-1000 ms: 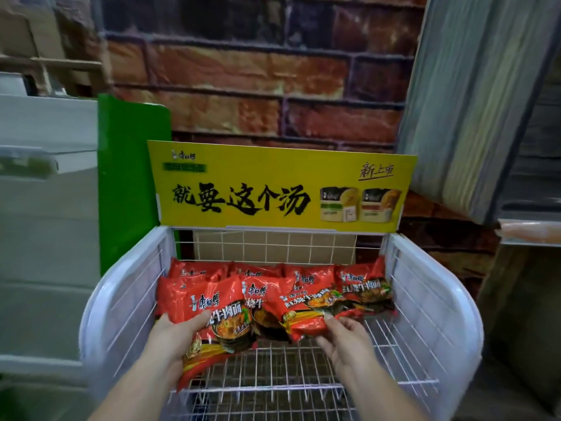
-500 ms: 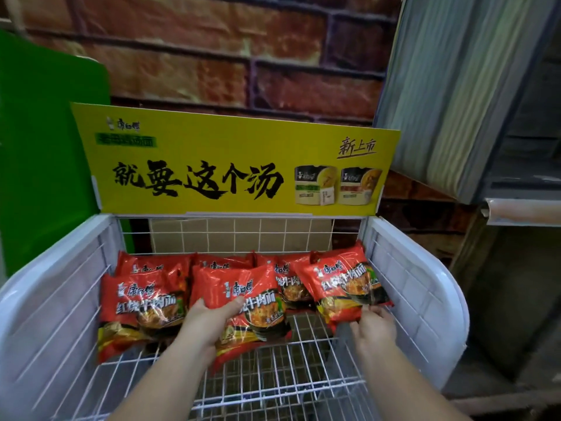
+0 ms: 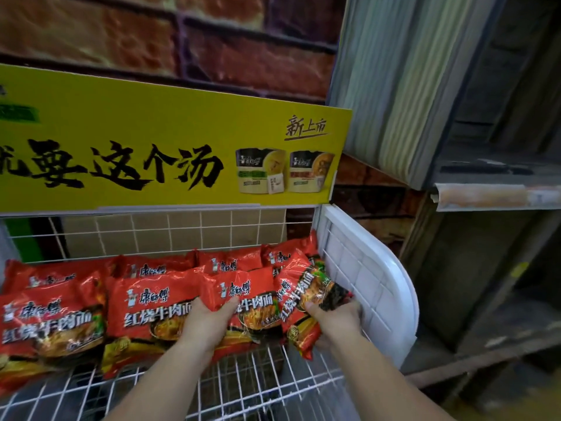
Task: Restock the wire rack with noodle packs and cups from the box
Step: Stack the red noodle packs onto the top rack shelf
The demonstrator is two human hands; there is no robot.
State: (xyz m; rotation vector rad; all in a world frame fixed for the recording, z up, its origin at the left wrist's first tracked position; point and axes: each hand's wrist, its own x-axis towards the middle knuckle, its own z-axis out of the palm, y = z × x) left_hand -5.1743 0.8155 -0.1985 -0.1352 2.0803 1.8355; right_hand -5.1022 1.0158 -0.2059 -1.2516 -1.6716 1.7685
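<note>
Right hand [image 3: 337,322] is clamped on the tilted red plastic noodle pack [image 3: 300,291] by the white wire rack [image 3: 368,270] wall, and left hand [image 3: 209,325] grips the neighbouring red pack [image 3: 246,294]. Jam them in and one probably slides forward.

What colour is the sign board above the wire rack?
Bright yellow with black brush lettering; the sign board shows best in the head view.

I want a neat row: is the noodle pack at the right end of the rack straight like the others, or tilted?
Tilted. The rightmost pack is rotated, its lettering running steeply upward; the right hand grips it.
</note>
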